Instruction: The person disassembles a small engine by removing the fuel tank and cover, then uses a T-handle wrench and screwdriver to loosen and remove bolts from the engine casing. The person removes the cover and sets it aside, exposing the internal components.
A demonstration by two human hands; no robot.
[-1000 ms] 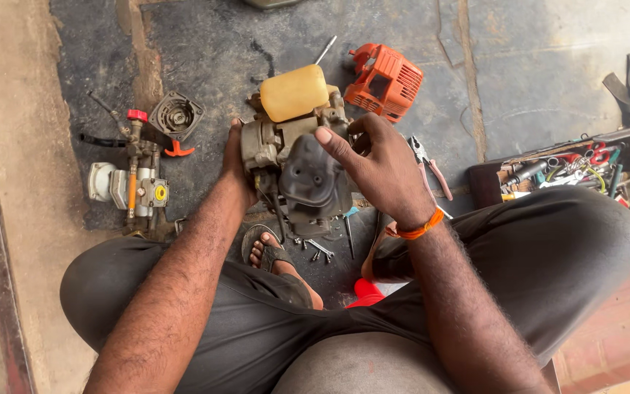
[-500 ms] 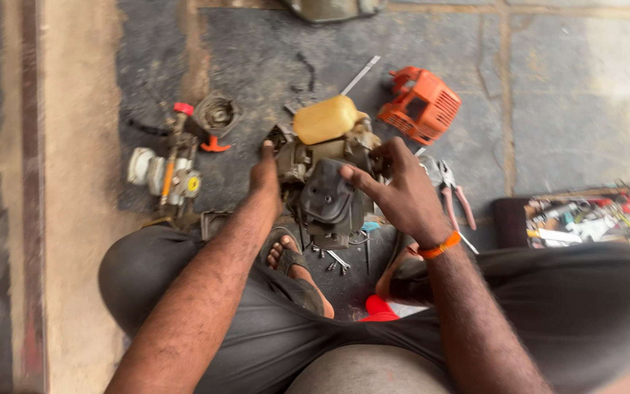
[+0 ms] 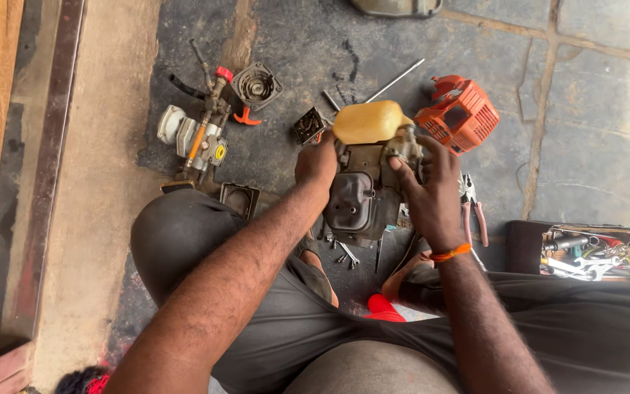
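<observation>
A: On the stone floor (image 3: 592, 146), right between the seated person's knees, sits the small engine (image 3: 364, 191), near the middle of the view with its dark muffler cover facing up.

B: And the yellow fuel tank (image 3: 367, 121)?

A: At the engine's twelve o'clock, touching its top end. It lies on its side, cap end toward two o'clock.

B: What are the hands doing?

A: The left hand (image 3: 317, 162) is at the engine's nine o'clock, fingers curled around the upper left edge of the casing, gripping it. The right hand (image 3: 432, 191) is at three o'clock, palm pressed to the engine's flank, thumb hooked over the top by the carburettor, fingers wrapped down the side. Both are closed on the engine; neither holds a tool.

B: What lies around it?

A: An orange plastic cover (image 3: 459, 114) at two o'clock, just beside the tank. A thin steel rod (image 3: 395, 80) at one o'clock. Red-handled pliers (image 3: 473, 211) at three o'clock, just past the right wrist with its orange band (image 3: 450, 253). A tray of spanners (image 3: 599, 255) farther out at four o'clock.

B: And to the left?

A: At ten o'clock, well apart, a pump-like assembly (image 3: 198, 138) with a brass tube, and a round recoil housing (image 3: 257, 86) near it. A small black square frame (image 3: 240, 198) lies at nine o'clock, by the left knee. Loose screws (image 3: 344, 255) sit at six o'clock, under the engine.
</observation>
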